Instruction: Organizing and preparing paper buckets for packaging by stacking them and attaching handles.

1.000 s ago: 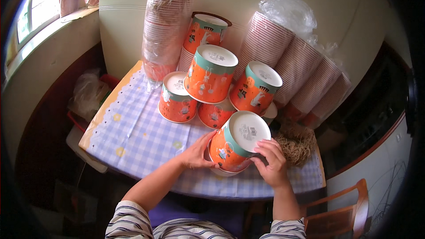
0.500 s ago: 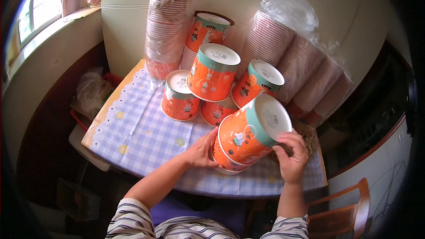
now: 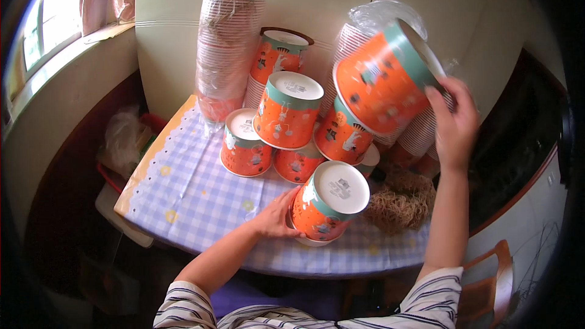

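Orange raised tub: an orange paper tub with a teal rim band (image 3: 381, 82) sits in the upper right of the frame, tilted, its mouth turned right.
Right hand: the right hand (image 3: 454, 125) is lifted in the right half of the frame, fingers wrapped over the raised tub's rim, holding it above the pile.
Left hand: the left hand (image 3: 274, 219) lies low in the centre, palm and fingers pressed against the side of a second tub, not closed around it.
Second tub: the lidded orange tub (image 3: 329, 204) leans on the checked tablecloth (image 3: 189, 195) at lower centre.
Pile: more orange tubs (image 3: 286, 113) are heaped behind it, mid-frame.
Wrapped stacks: plastic-wrapped cup stacks (image 3: 225, 49) rise against the wall, upper centre.
Beside the second tub: a brown fibre bundle (image 3: 399, 204) lies just to its right.
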A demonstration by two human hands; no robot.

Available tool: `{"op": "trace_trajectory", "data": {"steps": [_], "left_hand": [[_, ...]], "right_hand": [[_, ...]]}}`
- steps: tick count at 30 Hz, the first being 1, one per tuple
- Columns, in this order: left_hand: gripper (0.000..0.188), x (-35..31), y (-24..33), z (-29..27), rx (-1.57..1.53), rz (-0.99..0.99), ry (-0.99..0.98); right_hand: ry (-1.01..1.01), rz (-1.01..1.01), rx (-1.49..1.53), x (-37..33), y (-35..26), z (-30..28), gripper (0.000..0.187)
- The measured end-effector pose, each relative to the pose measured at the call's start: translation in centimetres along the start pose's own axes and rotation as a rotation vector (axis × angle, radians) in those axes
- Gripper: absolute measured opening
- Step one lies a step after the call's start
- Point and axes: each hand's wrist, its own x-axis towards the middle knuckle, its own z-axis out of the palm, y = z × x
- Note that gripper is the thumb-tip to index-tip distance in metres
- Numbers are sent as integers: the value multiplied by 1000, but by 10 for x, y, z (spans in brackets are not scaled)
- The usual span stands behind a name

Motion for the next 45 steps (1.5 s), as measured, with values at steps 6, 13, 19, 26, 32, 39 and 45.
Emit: {"op": "trace_trajectory", "data": {"steps": [6,13,19,26,32,39,45], "left_hand": [[116,4,2,4,11,6,-22],[116,3,4,1,19,0,-28],[119,8,3,4,4,-17,-72],[116,-3,3,-3,25,-59,-22],[119,4,7,3,32,-49,-50],[121,2,2,3,81,-60,-87],[120,3,5,3,63,-60,-85]], "right_hand": [[-78,-44,-14,39,43,76,18],[-159,7,56,27,52,119,25],[-97,-249,-86,-3,24,78,24],[-702,-17,47,-135,-9,9,35],[-586,153,2,-218,-12,-12,43],[-352,207,69,-223,-15,4,27],[-252,282,100,-223,-12,2,23]]}}
